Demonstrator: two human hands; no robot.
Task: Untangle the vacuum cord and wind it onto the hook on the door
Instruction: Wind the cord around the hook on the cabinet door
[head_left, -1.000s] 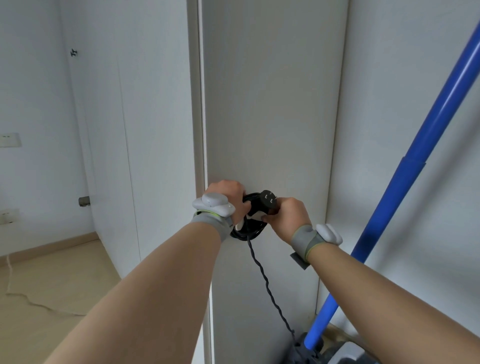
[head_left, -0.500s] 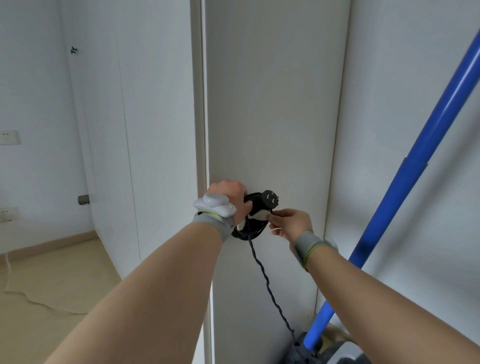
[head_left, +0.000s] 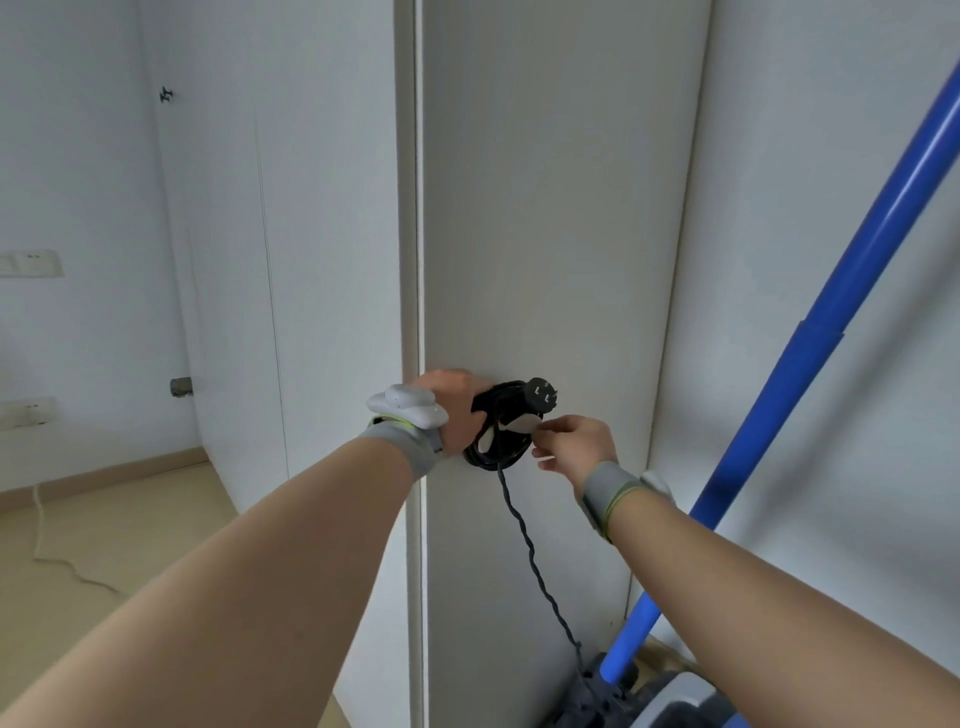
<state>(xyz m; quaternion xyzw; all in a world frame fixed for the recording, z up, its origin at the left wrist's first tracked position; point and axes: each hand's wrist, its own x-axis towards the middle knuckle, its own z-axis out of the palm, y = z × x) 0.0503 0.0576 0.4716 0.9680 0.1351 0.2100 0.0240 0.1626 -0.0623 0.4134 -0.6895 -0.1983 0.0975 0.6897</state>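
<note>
Gripping cord coil (head_left: 498, 453) w/ left hand (head_left: 457, 410), right hand (head_left: 576, 447) pinching hook (head_left: 519, 424), grey door (head_left: 545, 208), wood floor (head_left: 104, 519)

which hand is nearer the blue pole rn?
Right. The right hand pinches the white hook at the coiled cord, left of the blue pole; the left hand grips the coil's other side, farther away.
</note>
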